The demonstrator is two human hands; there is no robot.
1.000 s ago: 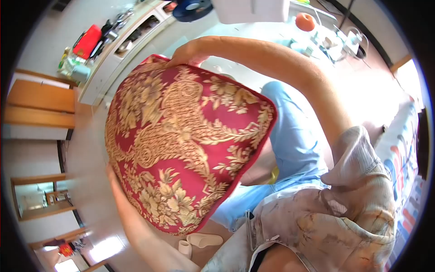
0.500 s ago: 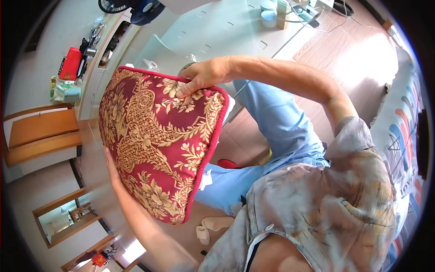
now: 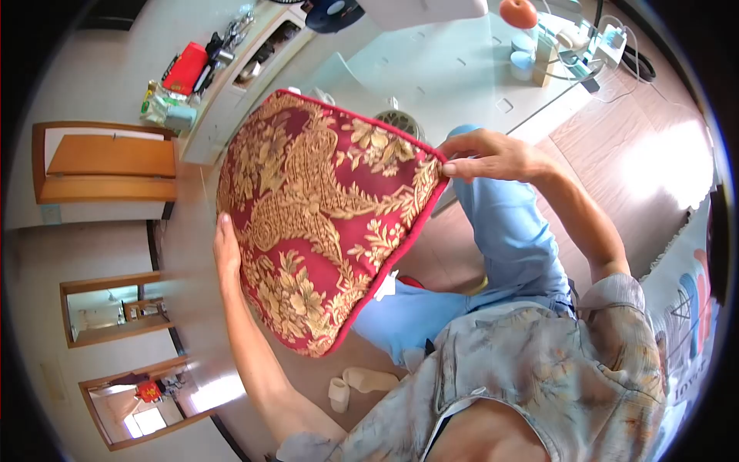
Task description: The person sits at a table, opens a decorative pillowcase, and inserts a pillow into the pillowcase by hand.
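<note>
A dark red cushion (image 3: pixel 315 215) with gold floral pattern and red piping is held up, tilted, in front of my body. My right hand (image 3: pixel 485 156) pinches its right corner, with the thumb on the near face and the fingers partly hidden behind. Against the cushion's left edge rests my left hand (image 3: pixel 227 245), its thumb pointing up and the other fingers mostly hidden. A small white tag (image 3: pixel 386 286) sticks out from the lower right edge. Behind the cushion are my legs in light blue trousers (image 3: pixel 508 231).
A glass-topped table (image 3: pixel 431 69) stands beyond the cushion, with an orange round object (image 3: pixel 518 13), cups and cables at its right. A white cabinet (image 3: pixel 223 104) with a red item (image 3: pixel 185 68) is at upper left. Light slippers (image 3: pixel 369 379) lie on the floor. A patterned cover (image 3: pixel 689 308) is at right.
My right hand has shifted along the cushion's upper edge to its right corner. My left hand stays at the left edge. The cushion's tilt and the camera view have changed.
</note>
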